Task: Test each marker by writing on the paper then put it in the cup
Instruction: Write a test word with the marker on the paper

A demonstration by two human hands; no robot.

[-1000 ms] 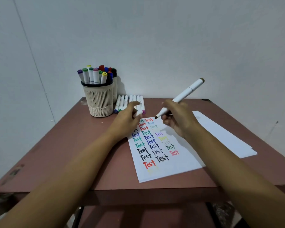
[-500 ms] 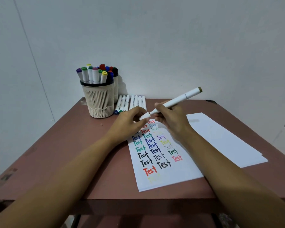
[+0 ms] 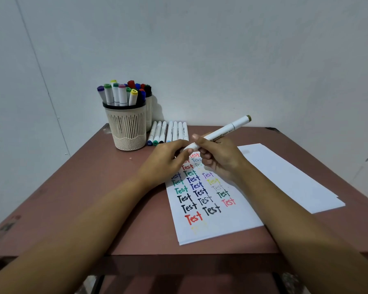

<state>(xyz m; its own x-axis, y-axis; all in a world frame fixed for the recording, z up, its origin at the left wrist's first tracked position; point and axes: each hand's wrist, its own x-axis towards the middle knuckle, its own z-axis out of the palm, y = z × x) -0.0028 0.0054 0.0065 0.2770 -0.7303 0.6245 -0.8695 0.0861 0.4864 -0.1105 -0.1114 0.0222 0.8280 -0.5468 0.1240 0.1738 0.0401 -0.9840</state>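
Holding a white marker just above the far end of the paper, the right hand has its fingers curled round the barrel and its thumb on top. The marker slants up to the right, its olive-tipped end highest. The left hand meets it from the left, thumb and forefinger pinching the lower white end. I cannot tell if that end is fully capped.

The paper lies in the middle of the table, filled with rows of "Test" in many colours. A blank sheet lies just right of it. At the far left stands the cup, packed with upright markers. Just right of the cup, a row of markers lies flat by the far edge, near both hands.
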